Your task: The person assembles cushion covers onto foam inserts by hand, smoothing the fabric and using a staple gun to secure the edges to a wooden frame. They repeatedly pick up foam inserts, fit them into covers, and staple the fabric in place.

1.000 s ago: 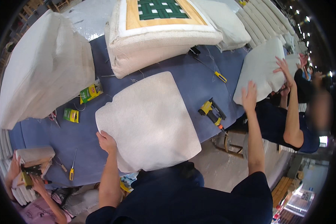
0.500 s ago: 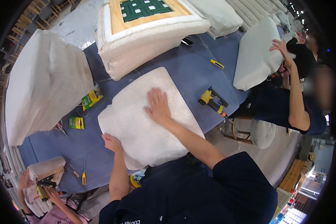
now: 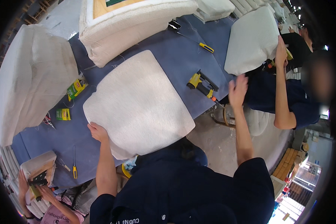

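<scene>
Head view, looking down at a blue cloth-covered worktable [image 3: 175, 59]. The large off-white fabric-covered seat cushion [image 3: 138, 104] lies flat on the table's near edge, its lower corner overhanging toward your body. Your left hand [image 3: 98, 131] grips the cushion's near-left edge: the fingers are curled around the rim, closed on the fabric, with the thumb side on top. Your right hand [image 3: 238, 89] is raised off the cushion, in the air beyond the table edge, fingers loosely spread and holding nothing; it is blurred, so the exact spread cannot be told. A yellow-and-black pneumatic staple gun [image 3: 202, 84] lies on the table just left of that hand.

To handle the cushion well, keep the left grip firm at the rim so the cover does not slip, support the overhanging corner, and keep it clear of the staple gun and its hose. A co-worker's hand [image 3: 280, 52] rests on a separate white cushion [image 3: 252, 39] at the far right.
</scene>
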